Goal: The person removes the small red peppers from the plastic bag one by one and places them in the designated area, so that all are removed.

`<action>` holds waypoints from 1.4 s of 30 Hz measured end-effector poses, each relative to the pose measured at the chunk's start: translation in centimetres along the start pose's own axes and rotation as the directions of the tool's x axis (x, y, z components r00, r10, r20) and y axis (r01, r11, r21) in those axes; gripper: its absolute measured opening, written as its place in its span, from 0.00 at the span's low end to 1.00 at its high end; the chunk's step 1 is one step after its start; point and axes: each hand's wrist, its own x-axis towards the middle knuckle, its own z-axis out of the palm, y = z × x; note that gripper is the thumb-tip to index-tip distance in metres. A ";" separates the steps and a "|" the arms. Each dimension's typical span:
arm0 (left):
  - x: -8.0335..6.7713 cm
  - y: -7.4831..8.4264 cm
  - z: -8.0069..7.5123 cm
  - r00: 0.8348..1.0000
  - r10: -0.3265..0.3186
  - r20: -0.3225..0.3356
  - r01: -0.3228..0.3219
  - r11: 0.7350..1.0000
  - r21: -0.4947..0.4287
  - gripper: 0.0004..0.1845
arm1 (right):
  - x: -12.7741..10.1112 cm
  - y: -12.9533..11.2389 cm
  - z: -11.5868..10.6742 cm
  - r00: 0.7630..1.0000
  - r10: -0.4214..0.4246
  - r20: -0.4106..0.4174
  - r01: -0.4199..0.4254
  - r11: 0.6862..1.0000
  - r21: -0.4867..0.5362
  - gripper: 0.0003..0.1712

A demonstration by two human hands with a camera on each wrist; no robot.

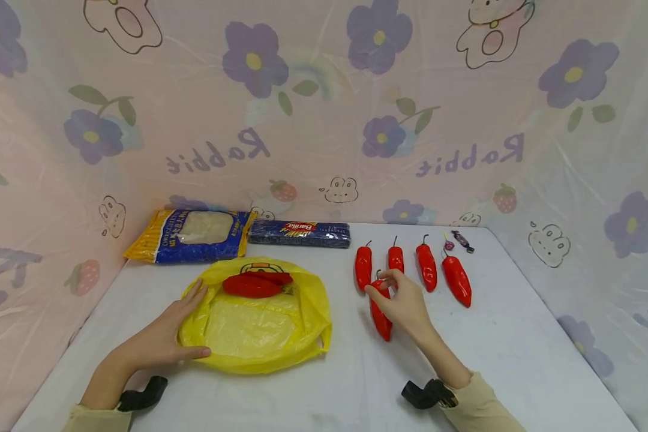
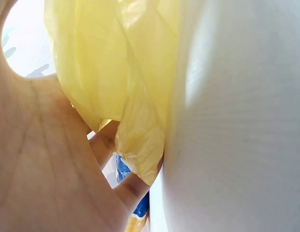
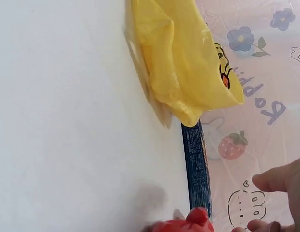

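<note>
Right of centre, the right hand [image 1: 408, 303], thumb and fingers parted, no hold evident, hangs over the stem end of a red chili pepper [image 1: 380, 315] pointing down-frame.

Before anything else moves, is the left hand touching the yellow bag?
Touching. The left wrist view shows the yellow bag lying against the fingers of the left hand.

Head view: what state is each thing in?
Yellow bag, mouth open, red pepper inside
Nearest loose pepper, lying flat
Other loose peppers, lying flat
Orecchiette packet, lying flat
Spaghetti pack, lying flat
Dark candy, wrapped
Lollipop, wrapping unclear
Left hand, touching bag
Right hand, parted fingers over nearest pepper
</note>
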 end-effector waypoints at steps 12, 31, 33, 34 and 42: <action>0.3 0.0 -0.2 1.000 0.008 0.002 -0.008 1.000 -0.007 0.66 | 0.5 -5.9 2.1 0.983 -0.181 0.023 0.180 0.982 0.058 0.26; 0.0 -0.5 0.6 1.000 0.011 0.000 -0.011 1.000 -0.025 0.66 | -0.2 -14.5 7.9 0.819 -0.496 0.288 0.448 0.866 0.221 0.24; 0.0 -0.5 0.5 1.000 0.013 -0.001 -0.013 1.000 -0.020 0.66 | -0.3 -15.1 8.5 0.803 -0.503 0.321 0.462 0.864 0.198 0.25; 0.0 -0.5 0.5 1.000 0.013 -0.001 -0.013 1.000 -0.017 0.66 | -0.3 -15.4 8.8 0.794 -0.505 0.339 0.473 0.863 0.178 0.25; 0.0 -0.4 0.1 1.000 0.020 -0.008 -0.021 1.000 -0.006 0.65 | -0.2 -16.4 11.1 0.744 -0.489 0.455 0.518 0.853 0.071 0.31</action>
